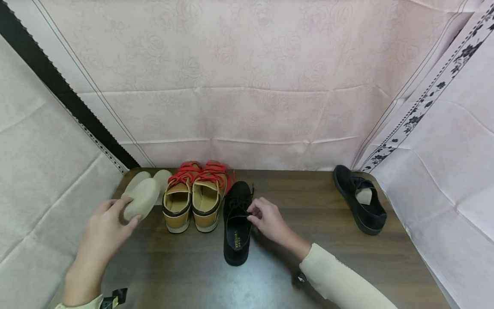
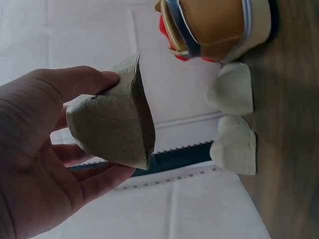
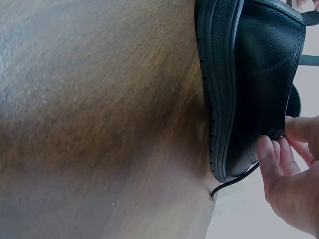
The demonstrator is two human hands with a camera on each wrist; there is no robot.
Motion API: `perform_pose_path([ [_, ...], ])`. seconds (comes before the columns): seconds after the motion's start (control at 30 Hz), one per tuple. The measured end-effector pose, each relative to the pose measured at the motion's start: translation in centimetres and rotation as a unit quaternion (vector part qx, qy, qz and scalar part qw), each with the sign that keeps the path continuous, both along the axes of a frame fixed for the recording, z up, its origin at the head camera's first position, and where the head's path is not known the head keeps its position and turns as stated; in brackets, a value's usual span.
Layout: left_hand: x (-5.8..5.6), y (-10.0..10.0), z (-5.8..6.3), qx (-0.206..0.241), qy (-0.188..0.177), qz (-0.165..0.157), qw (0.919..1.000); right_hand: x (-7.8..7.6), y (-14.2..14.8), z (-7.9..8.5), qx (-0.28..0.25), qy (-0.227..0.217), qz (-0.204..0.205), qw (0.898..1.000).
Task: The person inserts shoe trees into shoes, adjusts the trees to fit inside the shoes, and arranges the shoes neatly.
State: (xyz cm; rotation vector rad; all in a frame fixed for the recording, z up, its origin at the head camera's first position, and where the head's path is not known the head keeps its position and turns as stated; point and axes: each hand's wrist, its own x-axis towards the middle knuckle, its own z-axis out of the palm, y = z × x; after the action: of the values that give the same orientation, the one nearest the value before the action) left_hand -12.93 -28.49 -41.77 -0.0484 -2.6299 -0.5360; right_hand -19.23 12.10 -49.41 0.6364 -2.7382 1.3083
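My left hand [image 1: 108, 229] holds a pale moulded-pulp shoe insert [image 1: 142, 199] between thumb and fingers, raised above the floor. The left wrist view shows the insert's hollow, cut-off end facing away from the palm. At the centre stands a black lace-up shoe [image 1: 236, 249], toe toward the wall, its insole bare. With thumb and fingertips my right hand [image 1: 272, 221] pinches this shoe's upper edge beside the laces. A loose black lace [image 3: 239, 178] hangs down near the toe. Another black shoe [image 1: 370, 221] sits apart at the far right, a pale insert [image 1: 363, 196] inside it.
Two tan shoes with red laces [image 1: 177, 221] stand left of the central black shoe. Behind my left hand, two more pulp inserts [image 2: 233, 145] rest on the wood-grain surface [image 1: 173, 274] by the wall. Pale patterned cloth [image 1: 247, 73] covers the back and sides.
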Motion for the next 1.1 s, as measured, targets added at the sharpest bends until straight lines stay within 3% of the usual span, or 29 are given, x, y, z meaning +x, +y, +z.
perform_pose_path([
  [0.2,-0.3,1.5,0.5,0.002,0.035,-0.031,0.9989,-0.1,0.0,0.0,0.008,-0.004,-0.004,1.000],
  [0.73,-1.4,4.4,1.3,0.012,0.026,-0.071,0.9970,0.0,0.1,-0.1,0.004,0.014,0.004,1.000],
  [1.1,-1.0,6.4,1.9,0.018,0.001,-0.097,0.9951,0.2,0.1,-0.2,0.010,0.017,0.005,1.000],
])
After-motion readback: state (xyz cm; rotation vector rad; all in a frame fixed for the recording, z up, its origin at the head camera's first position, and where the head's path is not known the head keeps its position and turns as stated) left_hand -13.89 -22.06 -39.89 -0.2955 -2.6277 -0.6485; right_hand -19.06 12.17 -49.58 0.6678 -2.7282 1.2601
